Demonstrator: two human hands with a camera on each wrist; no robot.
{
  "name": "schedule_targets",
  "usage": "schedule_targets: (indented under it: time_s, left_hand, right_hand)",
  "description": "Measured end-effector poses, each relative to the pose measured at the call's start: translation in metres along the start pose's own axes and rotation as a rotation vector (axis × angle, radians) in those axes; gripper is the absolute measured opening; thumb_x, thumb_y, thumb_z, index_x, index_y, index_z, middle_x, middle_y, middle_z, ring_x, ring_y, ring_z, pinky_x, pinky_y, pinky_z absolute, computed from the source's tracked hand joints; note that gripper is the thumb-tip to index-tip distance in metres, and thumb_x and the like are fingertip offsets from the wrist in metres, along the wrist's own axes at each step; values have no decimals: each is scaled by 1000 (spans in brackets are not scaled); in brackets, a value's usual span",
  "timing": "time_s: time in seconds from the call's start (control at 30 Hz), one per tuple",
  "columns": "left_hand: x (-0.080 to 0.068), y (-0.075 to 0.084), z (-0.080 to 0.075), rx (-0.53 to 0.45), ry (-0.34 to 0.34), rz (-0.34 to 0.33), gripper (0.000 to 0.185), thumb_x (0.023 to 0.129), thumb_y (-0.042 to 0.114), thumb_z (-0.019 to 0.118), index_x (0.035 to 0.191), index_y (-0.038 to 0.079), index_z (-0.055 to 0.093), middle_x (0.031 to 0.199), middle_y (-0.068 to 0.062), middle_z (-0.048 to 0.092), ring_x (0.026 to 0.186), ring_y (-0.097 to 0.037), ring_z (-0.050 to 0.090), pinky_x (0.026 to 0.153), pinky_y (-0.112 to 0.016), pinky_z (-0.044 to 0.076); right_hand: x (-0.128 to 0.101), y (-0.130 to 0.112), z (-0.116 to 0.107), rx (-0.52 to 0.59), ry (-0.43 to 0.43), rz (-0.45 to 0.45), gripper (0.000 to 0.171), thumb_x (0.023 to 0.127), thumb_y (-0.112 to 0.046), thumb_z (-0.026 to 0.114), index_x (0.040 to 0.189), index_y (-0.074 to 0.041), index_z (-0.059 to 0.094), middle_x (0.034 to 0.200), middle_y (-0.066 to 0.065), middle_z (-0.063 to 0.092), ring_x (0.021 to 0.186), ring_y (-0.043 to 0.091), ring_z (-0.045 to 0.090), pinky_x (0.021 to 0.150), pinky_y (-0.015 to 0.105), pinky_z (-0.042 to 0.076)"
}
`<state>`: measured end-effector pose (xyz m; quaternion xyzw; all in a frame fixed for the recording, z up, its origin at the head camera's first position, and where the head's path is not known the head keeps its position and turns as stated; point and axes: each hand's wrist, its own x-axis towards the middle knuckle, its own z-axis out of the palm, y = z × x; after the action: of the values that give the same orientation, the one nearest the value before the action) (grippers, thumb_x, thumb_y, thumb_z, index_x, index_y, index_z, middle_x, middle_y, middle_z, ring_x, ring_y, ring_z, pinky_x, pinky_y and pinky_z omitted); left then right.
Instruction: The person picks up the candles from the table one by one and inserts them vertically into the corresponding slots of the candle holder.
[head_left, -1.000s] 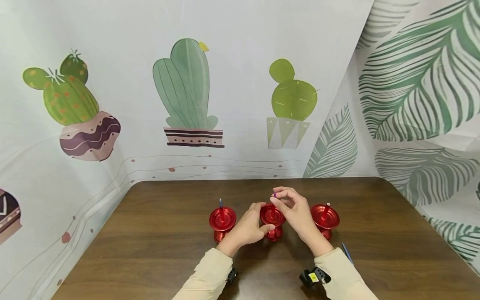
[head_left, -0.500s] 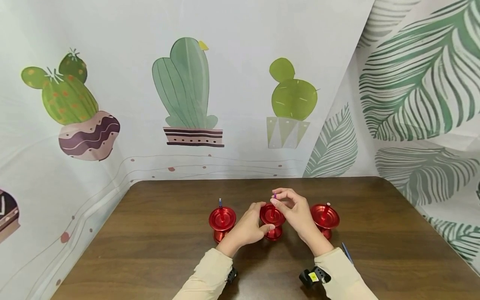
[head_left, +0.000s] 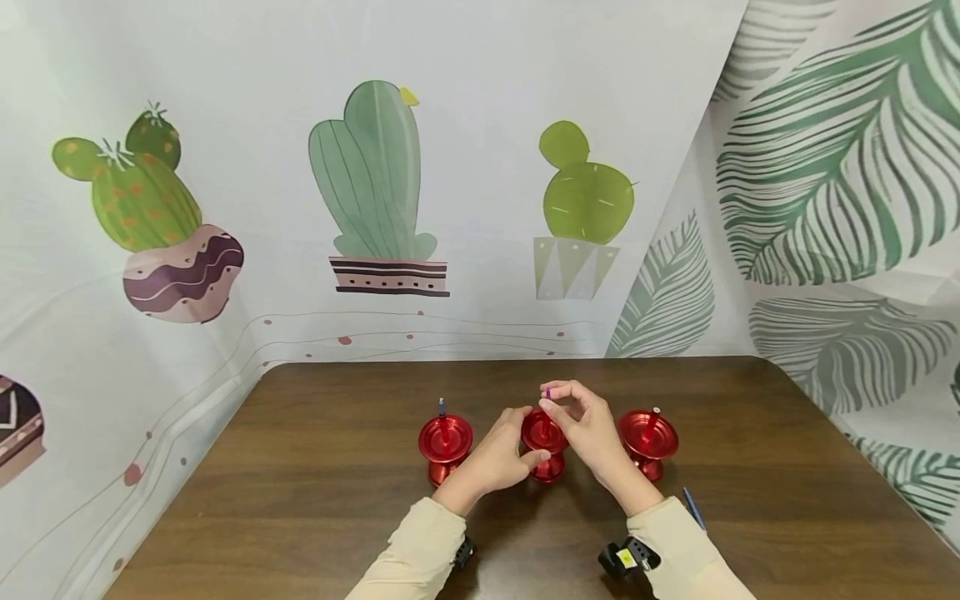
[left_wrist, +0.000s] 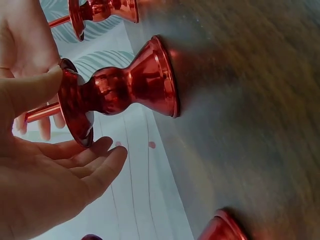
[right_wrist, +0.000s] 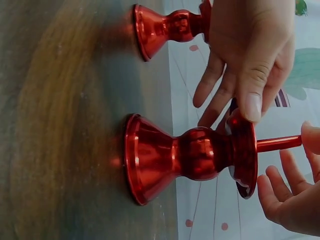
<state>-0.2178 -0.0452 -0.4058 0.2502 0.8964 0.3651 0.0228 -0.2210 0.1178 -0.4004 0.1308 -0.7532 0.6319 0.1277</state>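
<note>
**Three red candle holders, the middle one in our hands**

We count three red metal candle holders on the counter [head_left: 315, 517]. The middle candle holder [head_left: 545, 454] stands between our hands, its dish gripped at the rim by our left hand [head_left: 501, 457]. Our right hand [head_left: 588, 429] pinches the thin red candle [right_wrist: 278, 143] rising from it. The left candle holder [head_left: 445, 448] and right candle holder [head_left: 648, 442] each carry one candle. A blue stick [head_left: 693, 509] lies beside our right sleeve.

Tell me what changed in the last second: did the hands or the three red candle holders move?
Almost nothing changed. The right hand keeps pinching the thin candle above the middle holder, and the left hand stays on that holder's rim. The left holder and the right holder have not moved. Only the camera view shifted slightly.
</note>
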Motion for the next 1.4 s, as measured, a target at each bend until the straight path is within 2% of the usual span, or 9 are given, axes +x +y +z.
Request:
schedule_targets:
  time_s: [0.17,0.37,0.6,0.83,0.93,1.17,1.27,1.37,1.4]
  left_hand:
    - [-2,1,-1,32,0,10,75,85,22,73,142,-8,35,135,-19,46,124,-30,46,102,-43,43]
    - [-7,6,-2,136,101,43,76,82,22,76,141,-6,38,135,-18,47,124,-32,48,101,-47,43]
    - [-17,17,-1,252,274,109,56,83,19,76,130,-1,52,122,-13,57,109,-26,56,92,-41,49]
    - [-24,28,4,289,366,227,38,85,15,73,117,2,59,108,-8,62,96,-20,58,82,-32,51]
    - [-25,34,8,294,391,289,33,85,13,73,114,4,61,103,-6,63,92,-18,59,79,-29,52]
    - [-18,52,31,291,396,414,31,87,14,69,116,6,61,106,-2,62,94,-12,58,80,-20,50]
    - [-12,61,42,262,353,396,34,89,16,68,120,6,59,112,-2,61,100,-12,58,86,-19,48]
    - [-5,66,52,225,305,341,40,90,20,67,126,5,56,118,-3,60,108,-13,56,92,-21,47]
    - [-2,68,55,205,288,320,42,91,21,67,128,5,55,120,-3,59,110,-14,55,93,-21,46]
  right_hand:
    - [-6,0,-2,-60,-27,4,27,88,-11,70,111,1,62,120,16,63,109,33,61,94,34,50]
    - [-12,0,-7,-139,-71,-31,38,87,-11,71,122,0,59,124,19,61,115,38,57,96,49,46]
    - [-20,-4,-18,-220,-100,-98,43,86,-10,72,126,0,58,126,17,61,116,36,56,96,50,46]
    - [-30,-8,-30,-286,-123,-177,50,84,-2,72,130,-2,54,126,16,61,117,33,56,94,52,46]
    - [-35,-11,-36,-316,-109,-215,49,85,-4,71,131,-6,54,125,12,63,116,30,58,95,46,47]
    - [-51,-20,-65,-400,35,-392,46,83,5,70,126,-8,61,118,9,66,108,7,60,89,8,42]
    - [-58,-22,-84,-469,91,-414,47,82,7,70,126,-8,62,117,9,66,106,-6,55,84,5,41]
    - [-65,-24,-101,-550,119,-378,47,83,5,69,127,-10,61,119,9,65,110,-12,50,86,2,37]
    - [-67,-24,-107,-573,128,-365,46,84,3,70,127,-10,61,119,10,65,102,-13,52,84,2,36]
